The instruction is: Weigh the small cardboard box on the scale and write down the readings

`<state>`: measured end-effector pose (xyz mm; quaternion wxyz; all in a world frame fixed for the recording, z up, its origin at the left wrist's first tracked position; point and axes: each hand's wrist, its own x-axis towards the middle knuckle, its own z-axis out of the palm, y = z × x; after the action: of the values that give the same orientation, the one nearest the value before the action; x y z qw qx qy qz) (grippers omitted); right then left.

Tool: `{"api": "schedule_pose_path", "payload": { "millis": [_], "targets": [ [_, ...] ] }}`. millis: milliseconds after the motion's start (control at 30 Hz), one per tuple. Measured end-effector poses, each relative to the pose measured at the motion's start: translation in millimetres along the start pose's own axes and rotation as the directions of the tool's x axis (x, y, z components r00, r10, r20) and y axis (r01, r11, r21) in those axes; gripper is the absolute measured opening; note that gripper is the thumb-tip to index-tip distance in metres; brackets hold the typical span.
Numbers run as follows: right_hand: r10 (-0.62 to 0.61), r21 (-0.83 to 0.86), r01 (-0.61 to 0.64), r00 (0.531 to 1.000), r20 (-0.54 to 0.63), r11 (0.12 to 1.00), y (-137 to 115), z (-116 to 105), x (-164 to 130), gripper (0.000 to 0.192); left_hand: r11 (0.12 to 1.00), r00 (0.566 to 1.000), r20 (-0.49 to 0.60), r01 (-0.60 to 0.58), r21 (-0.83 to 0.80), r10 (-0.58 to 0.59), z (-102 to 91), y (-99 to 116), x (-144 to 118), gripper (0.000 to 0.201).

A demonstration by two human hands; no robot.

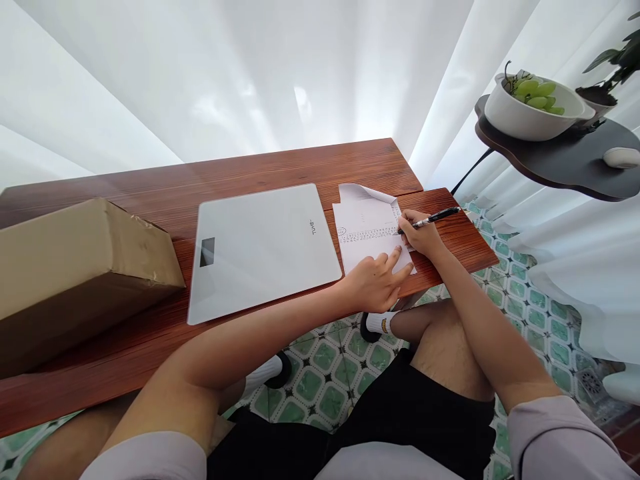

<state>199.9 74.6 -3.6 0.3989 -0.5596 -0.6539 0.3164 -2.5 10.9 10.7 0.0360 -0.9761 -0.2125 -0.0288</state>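
Observation:
A black pen [438, 215] is gripped in my right hand [419, 235], its tip down on a white sheet of paper [367, 219]. Rows of small handwriting run across the sheet, and its far corner curls up. My left hand [376, 280] rests on the near edge of the paper with fingers spread, holding nothing. Left of the paper lies a flat white digital scale [260, 250] with a small dark display, close to my left forearm.
A brown cardboard box [90, 267] stands at the left on the wooden bench [280, 163]. To the right, a dark shelf [555, 163] holds a white bowl [520, 117] of green grapes, a potted plant [597, 97] and a white mouse-shaped object [621, 158]. White curtains hang behind.

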Motion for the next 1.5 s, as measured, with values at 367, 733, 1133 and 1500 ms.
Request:
{"api": "schedule_pose_path", "payload": {
  "millis": [367, 733, 1133, 1500],
  "targets": [
    [0.032, -0.003, -0.032, 0.999, 0.007, 0.999, -0.6, 1.2, 0.7, 0.038, 1.0, 1.0, 0.019, -0.01, -0.012, 0.01, -2.9, 1.4, 1.0, 0.055],
    [-0.001, -0.014, 0.001, 1.0, 0.015, 1.0, -4.4, 1.5, 0.4, 0.037, 1.0, 0.999, 0.035, -0.003, -0.024, 0.004, -4.3, 1.5, 1.6, 0.051],
    [0.035, 0.014, -0.035, 0.999, 0.024, 0.999, -1.0, 2.0, 1.4, 0.037, 1.0, 0.999, 0.034, -0.006, -0.023, 0.007, -4.4, 0.7, 1.4, 0.055],
    [0.019, -0.007, -0.019, 1.0, 0.004, 1.0, -1.2, 3.5, 1.2, 0.033, 1.0, 1.0, 0.023, -0.013, -0.011, 0.013, -5.0, 1.4, 2.4, 0.055]
  ]
}}
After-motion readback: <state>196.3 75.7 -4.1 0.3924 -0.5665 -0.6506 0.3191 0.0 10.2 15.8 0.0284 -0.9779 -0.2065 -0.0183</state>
